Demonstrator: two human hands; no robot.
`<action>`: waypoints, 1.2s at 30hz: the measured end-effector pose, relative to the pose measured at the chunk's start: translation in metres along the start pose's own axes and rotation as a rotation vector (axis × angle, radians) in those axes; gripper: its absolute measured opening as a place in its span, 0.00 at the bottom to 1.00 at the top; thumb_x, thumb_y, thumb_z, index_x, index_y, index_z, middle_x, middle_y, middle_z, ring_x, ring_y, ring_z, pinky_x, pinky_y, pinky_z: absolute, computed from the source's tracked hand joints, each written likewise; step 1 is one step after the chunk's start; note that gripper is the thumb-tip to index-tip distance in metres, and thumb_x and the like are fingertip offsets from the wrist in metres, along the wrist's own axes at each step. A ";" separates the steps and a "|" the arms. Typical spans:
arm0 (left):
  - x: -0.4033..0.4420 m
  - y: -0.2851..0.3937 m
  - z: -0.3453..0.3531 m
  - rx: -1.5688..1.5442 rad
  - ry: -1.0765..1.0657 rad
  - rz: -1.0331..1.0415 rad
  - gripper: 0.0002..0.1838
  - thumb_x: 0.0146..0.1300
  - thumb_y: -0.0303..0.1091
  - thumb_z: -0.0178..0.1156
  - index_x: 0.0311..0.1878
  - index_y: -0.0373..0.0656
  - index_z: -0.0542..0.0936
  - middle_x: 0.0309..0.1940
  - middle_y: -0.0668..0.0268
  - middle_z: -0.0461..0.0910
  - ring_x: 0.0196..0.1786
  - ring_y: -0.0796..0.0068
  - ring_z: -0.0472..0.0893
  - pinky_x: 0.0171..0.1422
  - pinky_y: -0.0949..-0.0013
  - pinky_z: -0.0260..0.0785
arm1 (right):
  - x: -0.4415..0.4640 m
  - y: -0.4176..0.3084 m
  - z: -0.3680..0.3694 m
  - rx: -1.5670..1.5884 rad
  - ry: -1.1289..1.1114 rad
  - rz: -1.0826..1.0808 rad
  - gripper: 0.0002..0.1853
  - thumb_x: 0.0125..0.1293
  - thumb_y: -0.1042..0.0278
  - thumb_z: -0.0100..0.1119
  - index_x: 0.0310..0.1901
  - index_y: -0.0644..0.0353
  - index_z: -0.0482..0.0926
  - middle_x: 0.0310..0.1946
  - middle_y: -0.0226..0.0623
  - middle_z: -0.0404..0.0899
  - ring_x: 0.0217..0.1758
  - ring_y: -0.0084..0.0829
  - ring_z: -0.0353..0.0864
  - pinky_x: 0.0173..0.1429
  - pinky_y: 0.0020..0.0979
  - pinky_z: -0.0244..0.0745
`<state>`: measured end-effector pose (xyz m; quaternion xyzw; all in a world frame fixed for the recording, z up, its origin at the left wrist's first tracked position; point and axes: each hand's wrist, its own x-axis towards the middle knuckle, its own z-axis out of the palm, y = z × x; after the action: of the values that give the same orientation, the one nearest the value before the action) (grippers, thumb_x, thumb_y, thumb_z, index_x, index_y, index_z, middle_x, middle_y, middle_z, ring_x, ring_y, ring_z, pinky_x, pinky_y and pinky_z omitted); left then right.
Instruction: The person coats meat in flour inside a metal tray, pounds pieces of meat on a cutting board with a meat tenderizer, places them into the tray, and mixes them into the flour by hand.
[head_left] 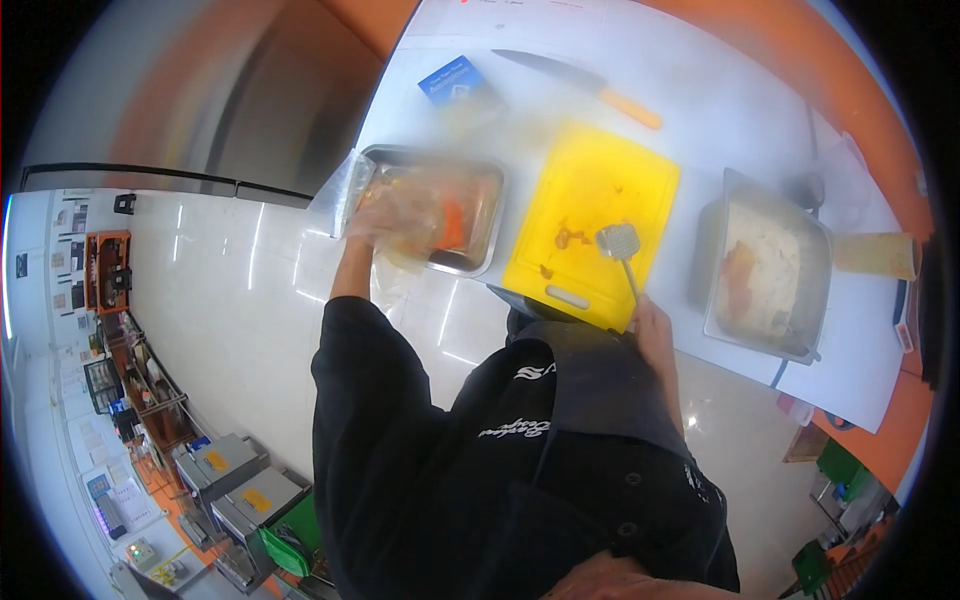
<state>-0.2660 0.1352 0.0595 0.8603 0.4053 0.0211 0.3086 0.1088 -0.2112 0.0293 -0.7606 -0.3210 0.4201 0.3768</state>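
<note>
Right grip closed round mallet: silvery, squarish-headed, textured. Left grip hazy: cannot tell whether closed.

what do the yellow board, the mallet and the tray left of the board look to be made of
Yellow board: likely plastic, fairly matte, one solid colour with a rounded handle slot. Mallet: probably metal, its grey head textured. Tray: looks like stainless steel, smooth, its grey rim catching highlights.

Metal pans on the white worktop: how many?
2: the left pan, at the left hand, and the right pan, to the right of the yellow cutting board. No third shows, though haze blurs part of the view.
</note>
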 end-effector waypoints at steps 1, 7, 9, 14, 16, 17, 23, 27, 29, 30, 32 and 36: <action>0.003 -0.001 0.007 0.198 0.002 -0.007 0.20 0.59 0.43 0.57 0.50 0.42 0.82 0.47 0.52 0.83 0.51 0.57 0.81 0.61 0.59 0.70 | 0.000 -0.001 0.000 -0.006 0.004 -0.012 0.26 0.77 0.50 0.42 0.28 0.65 0.73 0.22 0.35 0.69 0.30 0.26 0.68 0.38 0.32 0.66; 0.009 0.033 0.006 0.611 -0.252 -0.040 0.21 0.61 0.41 0.52 0.54 0.40 0.79 0.54 0.52 0.80 0.57 0.57 0.78 0.63 0.57 0.68 | 0.001 0.003 -0.001 0.009 -0.008 -0.017 0.25 0.77 0.51 0.42 0.28 0.65 0.71 0.22 0.34 0.68 0.31 0.25 0.67 0.39 0.31 0.66; 0.008 0.043 0.001 0.696 -0.334 0.022 0.21 0.62 0.41 0.52 0.54 0.40 0.79 0.55 0.53 0.79 0.58 0.57 0.78 0.63 0.57 0.68 | 0.000 0.006 -0.001 0.015 -0.007 -0.018 0.25 0.77 0.52 0.42 0.29 0.66 0.71 0.22 0.35 0.68 0.31 0.26 0.67 0.39 0.31 0.66; -0.011 -0.014 -0.001 -0.059 -0.065 -0.120 0.24 0.62 0.42 0.59 0.60 0.41 0.75 0.50 0.62 0.80 0.55 0.67 0.78 0.63 0.61 0.68 | -0.003 0.008 -0.006 0.040 0.002 0.007 0.25 0.77 0.52 0.42 0.30 0.67 0.73 0.23 0.39 0.71 0.31 0.27 0.69 0.40 0.33 0.67; -0.024 -0.022 -0.006 -0.221 0.112 -0.186 0.27 0.62 0.39 0.61 0.63 0.40 0.72 0.48 0.66 0.80 0.52 0.72 0.78 0.62 0.63 0.70 | -0.001 0.011 -0.006 0.043 -0.002 0.025 0.25 0.77 0.52 0.42 0.31 0.68 0.73 0.24 0.40 0.72 0.31 0.28 0.69 0.41 0.33 0.68; -0.032 -0.024 -0.007 -0.274 0.135 -0.230 0.28 0.61 0.38 0.62 0.64 0.39 0.71 0.48 0.66 0.80 0.51 0.73 0.79 0.60 0.64 0.71 | 0.000 0.012 -0.006 0.045 -0.007 0.033 0.25 0.77 0.51 0.42 0.31 0.68 0.73 0.24 0.41 0.73 0.32 0.28 0.70 0.41 0.33 0.68; -0.048 -0.028 -0.026 -0.633 0.278 -0.468 0.25 0.60 0.29 0.60 0.60 0.34 0.71 0.49 0.60 0.78 0.46 0.72 0.80 0.52 0.68 0.75 | 0.000 -0.001 -0.005 0.004 -0.018 0.014 0.26 0.77 0.50 0.42 0.31 0.68 0.74 0.24 0.39 0.73 0.31 0.28 0.71 0.41 0.33 0.68; -0.066 -0.028 -0.025 -0.971 0.486 -0.396 0.20 0.58 0.36 0.65 0.51 0.34 0.78 0.51 0.58 0.76 0.51 0.70 0.78 0.55 0.69 0.72 | 0.000 -0.001 -0.004 0.030 -0.046 0.038 0.26 0.77 0.49 0.42 0.30 0.67 0.73 0.23 0.37 0.72 0.31 0.27 0.70 0.40 0.31 0.68; -0.066 0.006 -0.041 -1.334 0.584 -0.544 0.20 0.60 0.37 0.65 0.52 0.34 0.77 0.54 0.57 0.74 0.50 0.69 0.79 0.56 0.70 0.71 | 0.000 -0.002 -0.004 0.040 -0.059 0.065 0.26 0.77 0.49 0.42 0.30 0.66 0.73 0.23 0.36 0.72 0.30 0.27 0.70 0.39 0.31 0.67; -0.064 0.018 -0.045 -1.373 0.589 -0.490 0.21 0.61 0.38 0.65 0.52 0.35 0.77 0.53 0.58 0.75 0.50 0.69 0.79 0.54 0.69 0.72 | 0.000 -0.001 -0.004 0.036 -0.055 0.056 0.26 0.77 0.49 0.43 0.30 0.66 0.73 0.23 0.36 0.72 0.30 0.26 0.70 0.39 0.30 0.67; -0.058 0.043 -0.047 -1.451 0.597 -0.381 0.21 0.61 0.39 0.65 0.54 0.38 0.76 0.50 0.60 0.76 0.49 0.68 0.79 0.51 0.68 0.73 | 0.001 0.004 -0.004 0.025 -0.045 0.039 0.25 0.77 0.50 0.43 0.30 0.66 0.73 0.24 0.35 0.72 0.31 0.26 0.69 0.39 0.30 0.67; -0.027 0.120 -0.038 -0.827 0.386 -0.469 0.15 0.60 0.36 0.62 0.47 0.39 0.80 0.38 0.62 0.81 0.43 0.68 0.81 0.45 0.66 0.74 | -0.002 -0.003 -0.005 0.082 -0.027 -0.022 0.25 0.77 0.52 0.43 0.31 0.66 0.74 0.25 0.35 0.73 0.31 0.26 0.70 0.40 0.30 0.68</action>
<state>-0.2134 0.0779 0.1618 0.5326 0.5947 0.2684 0.5391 0.1122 -0.2125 0.0348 -0.7352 -0.3168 0.4388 0.4081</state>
